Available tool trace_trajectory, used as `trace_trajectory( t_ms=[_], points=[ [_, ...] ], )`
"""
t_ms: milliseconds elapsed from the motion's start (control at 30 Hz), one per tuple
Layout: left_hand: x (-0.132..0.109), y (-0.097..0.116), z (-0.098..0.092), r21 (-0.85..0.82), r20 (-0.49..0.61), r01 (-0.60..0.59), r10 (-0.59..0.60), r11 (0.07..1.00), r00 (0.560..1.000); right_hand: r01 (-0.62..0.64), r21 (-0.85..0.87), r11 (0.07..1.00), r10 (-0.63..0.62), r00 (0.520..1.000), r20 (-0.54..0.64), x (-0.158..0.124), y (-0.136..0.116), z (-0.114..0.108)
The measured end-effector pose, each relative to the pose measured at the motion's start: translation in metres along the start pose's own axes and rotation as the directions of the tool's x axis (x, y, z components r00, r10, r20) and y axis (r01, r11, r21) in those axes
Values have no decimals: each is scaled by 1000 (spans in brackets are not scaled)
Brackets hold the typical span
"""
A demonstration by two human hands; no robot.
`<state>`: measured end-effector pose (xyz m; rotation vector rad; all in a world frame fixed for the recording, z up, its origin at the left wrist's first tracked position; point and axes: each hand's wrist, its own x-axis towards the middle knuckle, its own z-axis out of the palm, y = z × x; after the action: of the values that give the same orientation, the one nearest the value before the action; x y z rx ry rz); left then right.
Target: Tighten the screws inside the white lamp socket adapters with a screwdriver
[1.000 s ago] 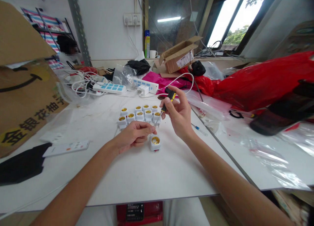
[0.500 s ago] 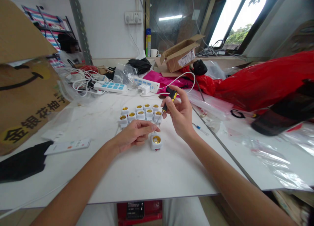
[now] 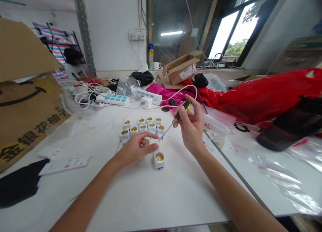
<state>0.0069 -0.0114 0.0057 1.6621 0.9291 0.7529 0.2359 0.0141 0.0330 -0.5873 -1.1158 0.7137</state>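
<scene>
My right hand (image 3: 192,124) is closed around the black and yellow handle of a screwdriver (image 3: 183,110), whose thin shaft slants down to the left. The tip is by some tiny pieces (image 3: 161,140) on the table, too small to make out. My left hand (image 3: 138,146) has its index finger stretched to the screwdriver's tip and the thumb held apart, with nothing seen between them. Just in front of the fingers stands one white lamp socket (image 3: 159,160), its brass-coloured opening facing up. Several similar sockets (image 3: 143,128) are grouped behind the left hand.
Power strips (image 3: 113,99) and tangled white cables lie at the back left. A large cardboard box (image 3: 25,118) stands on the left, near a white flat box (image 3: 64,165). On the right are a dark bottle (image 3: 284,128), red plastic (image 3: 264,97) and clear bags. A person (image 3: 74,62) is in the background.
My left thumb and index finger have come apart from their pinch near the screwdriver's tip. The screwdriver leans more to the right. The camera view has tilted up.
</scene>
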Motion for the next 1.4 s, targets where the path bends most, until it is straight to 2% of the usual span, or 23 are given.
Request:
trace_trajectory(
  t_ms=[100,200,533,733,1033,1400],
  points=[
    [-3,-3,3,56,101,71,-76,996,992,8,-20,1000,-8,1000,-7,0,-2,-3],
    [-4,-6,7,132,146,109,-128,985,981,2,-38,999,-1,1000,28,-2,-6,-5],
    [-8,3,12,194,230,101,-146,976,962,110,-120,987,-82,972,221,-33,-28,-4],
    [-8,0,15,163,244,97,-135,982,960,150,-139,979,-100,945,312,-52,-26,-9],
    [-8,1,16,173,240,101,-141,980,960,249,-262,933,-104,879,466,-61,-21,-18],
    [-8,8,15,164,263,121,-162,979,951,306,-303,902,-115,849,515,-62,-16,-21]
  ],
)
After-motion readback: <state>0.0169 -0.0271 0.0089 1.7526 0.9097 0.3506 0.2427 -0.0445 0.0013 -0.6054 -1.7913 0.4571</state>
